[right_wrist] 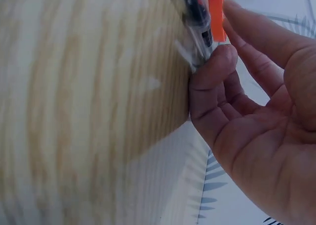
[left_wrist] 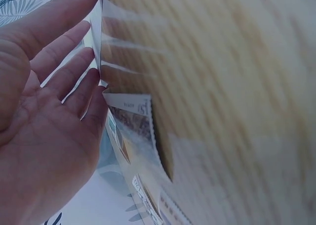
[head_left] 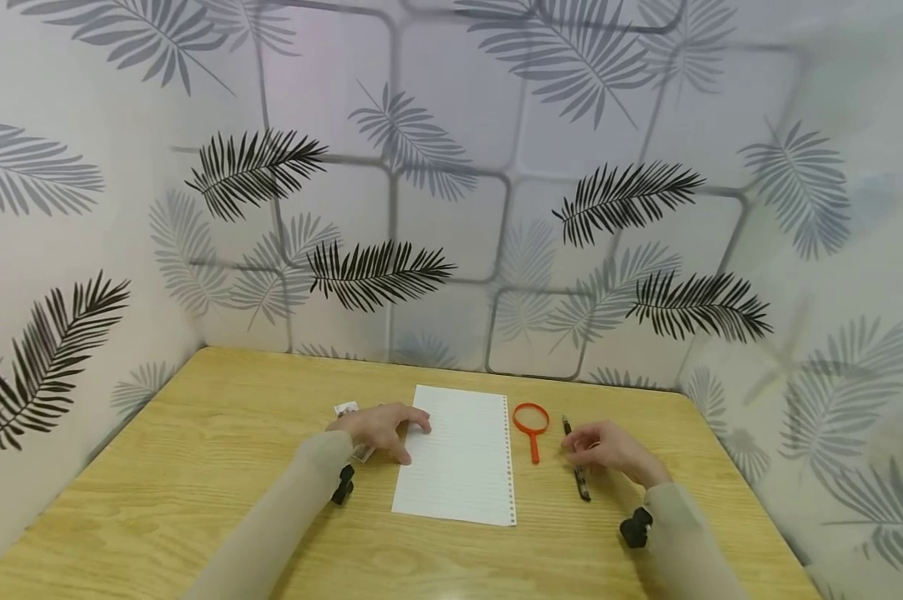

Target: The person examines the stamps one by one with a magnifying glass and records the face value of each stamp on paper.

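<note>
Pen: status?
Right hand at pen, grip unclear, pen's middle hidden. Left hand over left edge of paper. Red magnifying glass between paper and pen.

Matt paper sheet (head_left: pixel 454 458), pen (head_left: pixel 580 482) seemingly glossy plastic

Paper (head_left: pixel 459 458): white, faint ruled lines. Right of paper — magnifying glass (head_left: pixel 532 431), orange-red; farther right, pen (head_left: pixel 580 482), black with clear stretch. Left of paper: slip (head_left: pixel 345 408), white-edged, grey printing; sleeve (head_left: pixel 278 517), plain cream. Under paper: table (head_left: pixel 196 450), yellow-tan woodgrain. Behind paper — wall covering (head_left: pixel 451 225), pale, black and blue-grey fronds, grey rounded grid.
</note>
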{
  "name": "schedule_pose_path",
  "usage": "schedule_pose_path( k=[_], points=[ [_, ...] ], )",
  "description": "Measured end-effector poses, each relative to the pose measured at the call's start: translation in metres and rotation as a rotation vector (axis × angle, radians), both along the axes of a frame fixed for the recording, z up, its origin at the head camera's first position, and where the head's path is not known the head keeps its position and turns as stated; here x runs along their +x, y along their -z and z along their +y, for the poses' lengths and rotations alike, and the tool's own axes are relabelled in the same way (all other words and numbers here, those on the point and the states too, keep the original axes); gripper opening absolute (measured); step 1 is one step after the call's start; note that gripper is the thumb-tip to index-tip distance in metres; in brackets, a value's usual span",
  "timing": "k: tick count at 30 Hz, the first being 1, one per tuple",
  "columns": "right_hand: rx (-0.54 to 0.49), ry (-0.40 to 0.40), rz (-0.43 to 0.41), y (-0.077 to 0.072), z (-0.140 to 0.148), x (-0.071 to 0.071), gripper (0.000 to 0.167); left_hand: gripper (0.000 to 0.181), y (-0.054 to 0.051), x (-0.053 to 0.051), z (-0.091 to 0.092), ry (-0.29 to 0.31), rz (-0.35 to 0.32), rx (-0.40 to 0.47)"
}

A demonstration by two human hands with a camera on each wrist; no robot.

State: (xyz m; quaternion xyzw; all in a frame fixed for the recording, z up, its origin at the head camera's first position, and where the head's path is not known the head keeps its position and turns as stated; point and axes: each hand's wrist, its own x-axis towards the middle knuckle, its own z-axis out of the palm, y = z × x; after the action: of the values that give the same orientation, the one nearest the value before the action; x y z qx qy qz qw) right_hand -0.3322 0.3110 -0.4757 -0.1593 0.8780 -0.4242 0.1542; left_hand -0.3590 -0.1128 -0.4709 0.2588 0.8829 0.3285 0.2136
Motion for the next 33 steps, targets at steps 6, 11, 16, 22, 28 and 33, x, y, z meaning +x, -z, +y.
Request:
schedule_pose_path(
  k=[6, 11, 16, 22, 28, 33],
  points=[
    [-0.035, -0.058, -0.060, 0.002, 0.006, -0.001, 0.034, 0.051, 0.000, 0.000, 0.000, 0.011, 0.002, 0.006],
    [-0.027, -0.074, -0.054, 0.004, 0.007, -0.003, 0.037, 0.050, 0.000, 0.001, -0.001, 0.000, 0.003, 0.002],
    [0.000, -0.062, -0.035, 0.003, 0.004, -0.004, 0.037, 0.050, -0.001, 0.002, -0.001, 0.000, 0.004, 0.005],
    [0.044, -0.057, -0.003, 0.003, -0.003, -0.007, 0.029, 0.051, 0.000, 0.001, 0.000, 0.006, 0.000, 0.007],
    [0.102, -0.024, 0.037, 0.004, -0.008, -0.010, 0.024, 0.050, 0.002, 0.000, -0.002, 0.009, 0.006, 0.010],
    [0.121, 0.027, 0.034, 0.001, -0.010, -0.009, 0.023, 0.050, 0.000, 0.000, -0.001, 0.014, 0.010, 0.015]
  ],
)
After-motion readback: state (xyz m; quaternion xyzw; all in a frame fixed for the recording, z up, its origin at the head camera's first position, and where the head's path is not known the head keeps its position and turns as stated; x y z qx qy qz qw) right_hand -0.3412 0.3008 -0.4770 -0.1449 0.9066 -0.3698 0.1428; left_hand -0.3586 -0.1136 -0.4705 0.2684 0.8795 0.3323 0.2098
